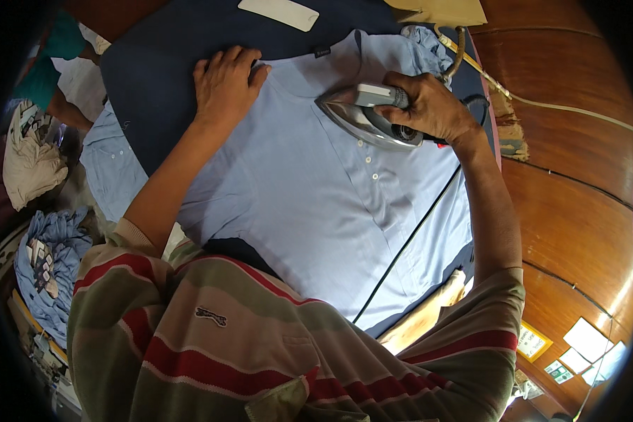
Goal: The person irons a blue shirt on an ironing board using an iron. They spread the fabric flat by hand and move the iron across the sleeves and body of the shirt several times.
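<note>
A light blue shirt [295,218] with a few white buttons lies spread over a dark navy padded board [144,81]. My right hand [432,105] is closed round the handle of a clothes iron [355,121]. The iron's metal body rests on the shirt front beside the button placket, its tip pointing left. Flat at the shirt's upper left edge lies my left hand [226,81], fingers stretched out and holding nothing. The shirt's far sleeve is bunched up beyond the iron.
A white card [280,13] lies at the board's far side, near tan cardboard [439,10]. A dark cord [415,235] crosses the shirt. Crumpled blue clothes [53,253] and beige cloth [32,165] lie at left. Someone in teal [39,84] is at upper left. Wood panelling [563,126] borders the right.
</note>
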Available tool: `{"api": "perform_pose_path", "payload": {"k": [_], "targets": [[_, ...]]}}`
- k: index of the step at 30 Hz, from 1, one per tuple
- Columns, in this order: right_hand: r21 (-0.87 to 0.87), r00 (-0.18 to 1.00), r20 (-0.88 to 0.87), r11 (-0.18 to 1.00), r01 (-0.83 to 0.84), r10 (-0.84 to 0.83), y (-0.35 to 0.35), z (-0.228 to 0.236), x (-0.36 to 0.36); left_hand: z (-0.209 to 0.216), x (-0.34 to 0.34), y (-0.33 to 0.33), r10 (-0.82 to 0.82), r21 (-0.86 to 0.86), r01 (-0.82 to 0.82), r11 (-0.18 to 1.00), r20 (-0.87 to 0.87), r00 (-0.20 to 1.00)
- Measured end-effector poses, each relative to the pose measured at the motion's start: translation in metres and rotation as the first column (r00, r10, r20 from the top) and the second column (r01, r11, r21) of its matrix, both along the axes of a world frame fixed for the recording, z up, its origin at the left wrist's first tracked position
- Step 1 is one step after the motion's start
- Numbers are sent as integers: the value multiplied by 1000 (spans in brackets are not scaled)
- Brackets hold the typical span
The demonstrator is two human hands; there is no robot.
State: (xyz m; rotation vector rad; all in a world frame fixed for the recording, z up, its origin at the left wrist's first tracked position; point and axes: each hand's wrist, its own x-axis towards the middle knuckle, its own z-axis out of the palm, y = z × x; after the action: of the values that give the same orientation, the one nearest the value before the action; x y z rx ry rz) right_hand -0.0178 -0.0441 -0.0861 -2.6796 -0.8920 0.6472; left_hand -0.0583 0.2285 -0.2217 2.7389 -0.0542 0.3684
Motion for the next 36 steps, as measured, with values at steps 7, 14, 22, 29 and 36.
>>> {"api": "perform_pose_path", "payload": {"k": [7, 14, 22, 29, 36], "targets": [[-12, 988, 11, 988, -155, 155, 6, -3, 5, -1, 6, 2, -27, -50, 25, 998, -31, 999], [-13, 962, -6, 962, -272, 272, 14, -6, 7, -10, 5, 3, -27, -65, 29, 997, 33, 999], [-58, 927, 44, 928, -369, 372, 34, -2, 1, -12, 5, 6, -33, -114, 40, 993, 66, 997], [186, 995, 97, 982, -14, -4, 32, 29, -39, -13, 13, 7, -33, -183, 34, 983, 12, 999], [102, 736, -168, 732, 674, -655, 51, 36, -142, -4, 14, 10, -111, -255, 95, 962, -47, 993]]}}
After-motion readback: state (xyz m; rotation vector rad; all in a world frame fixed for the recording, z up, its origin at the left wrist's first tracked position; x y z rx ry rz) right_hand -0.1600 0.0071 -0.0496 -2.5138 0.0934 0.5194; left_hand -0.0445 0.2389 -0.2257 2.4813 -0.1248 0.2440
